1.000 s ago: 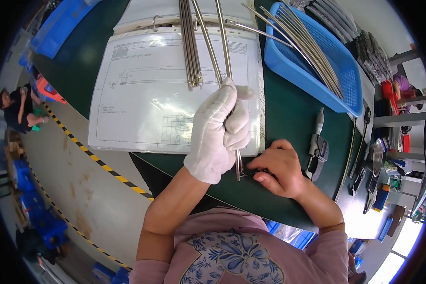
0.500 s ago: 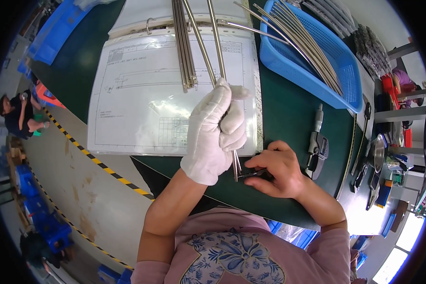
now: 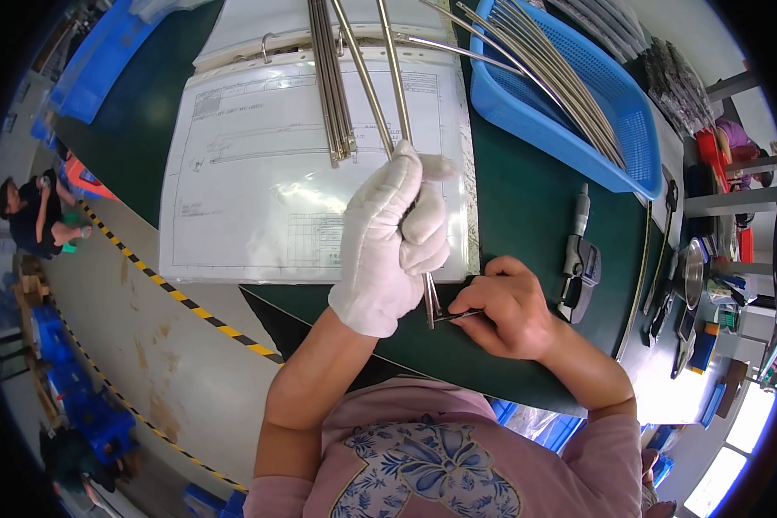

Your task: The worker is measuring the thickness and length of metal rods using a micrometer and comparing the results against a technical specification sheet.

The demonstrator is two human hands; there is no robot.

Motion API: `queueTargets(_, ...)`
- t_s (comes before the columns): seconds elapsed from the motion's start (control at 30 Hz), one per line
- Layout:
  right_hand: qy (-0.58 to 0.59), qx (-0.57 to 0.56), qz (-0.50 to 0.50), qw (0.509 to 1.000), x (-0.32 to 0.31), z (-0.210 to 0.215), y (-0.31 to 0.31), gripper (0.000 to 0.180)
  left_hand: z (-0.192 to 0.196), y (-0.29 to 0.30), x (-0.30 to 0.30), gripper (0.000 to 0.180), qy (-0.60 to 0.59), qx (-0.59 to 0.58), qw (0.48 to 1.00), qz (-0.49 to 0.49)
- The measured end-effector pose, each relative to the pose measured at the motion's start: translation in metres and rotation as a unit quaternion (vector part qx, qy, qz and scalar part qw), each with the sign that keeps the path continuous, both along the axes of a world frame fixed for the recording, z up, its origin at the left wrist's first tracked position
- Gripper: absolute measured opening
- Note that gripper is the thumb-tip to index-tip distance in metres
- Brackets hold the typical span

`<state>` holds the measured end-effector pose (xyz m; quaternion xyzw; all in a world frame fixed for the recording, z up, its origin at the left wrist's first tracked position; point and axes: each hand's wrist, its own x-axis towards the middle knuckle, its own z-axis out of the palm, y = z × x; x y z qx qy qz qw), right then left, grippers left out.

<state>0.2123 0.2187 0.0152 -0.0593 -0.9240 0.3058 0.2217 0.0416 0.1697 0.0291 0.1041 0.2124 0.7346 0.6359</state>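
Observation:
My left hand (image 3: 393, 237), in a white glove, is closed around two long thin metal rods (image 3: 378, 82) that run up and away over the table. Their lower ends stick out below the glove. My bare right hand (image 3: 508, 306) pinches a small dark slim tool (image 3: 457, 316) and holds its tip against the rods' lower ends. Both hands hover over the near edge of the dark green table (image 3: 527, 216).
A large drawing sheet in an open ring binder (image 3: 259, 181) lies under a bundle of rods (image 3: 330, 95). A blue basket (image 3: 578, 95) holds several more rods at the right. A digital caliper (image 3: 580, 259) and other tools lie further right. A person (image 3: 39, 211) crouches on the floor at left.
My left hand has drawn the two rods slightly closer to me. My right hand has shifted a little to the right and holds the tool at the rod ends.

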Motion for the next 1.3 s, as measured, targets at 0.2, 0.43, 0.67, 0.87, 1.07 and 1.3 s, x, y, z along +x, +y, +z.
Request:
queueTargets(0.2,-0.008,0.014,0.004,1.000,-0.001,0.000,0.003,0.018,-0.003,0.003,-0.002,0.036,-0.003,0.017,1.000,-0.013)
queueTargets(0.43,-0.029,0.030,0.012,0.999,0.001,0.005,0.003,0.015,-0.006,0.000,-0.003,0.034,-0.017,0.027,0.999,-0.020)
queueTargets(0.67,-0.007,0.002,-0.026,1.000,0.003,0.006,-0.005,0.017,-0.003,-0.003,0.002,0.034,-0.031,-0.006,0.999,-0.019)
queueTargets(0.87,0.021,0.008,-0.043,0.999,0.000,-0.002,-0.009,0.017,-0.005,-0.002,0.001,0.034,-0.035,0.003,0.999,-0.024)
queueTargets(1.07,-0.006,-0.006,-0.020,1.000,0.000,0.004,-0.002,0.015,-0.005,-0.002,0.001,0.036,-0.050,0.000,0.998,-0.024)
queueTargets(1.3,0.032,-0.046,-0.042,0.998,0.002,0.000,-0.002,0.013,0.000,-0.006,-0.003,0.035,-0.042,-0.018,0.999,-0.017)
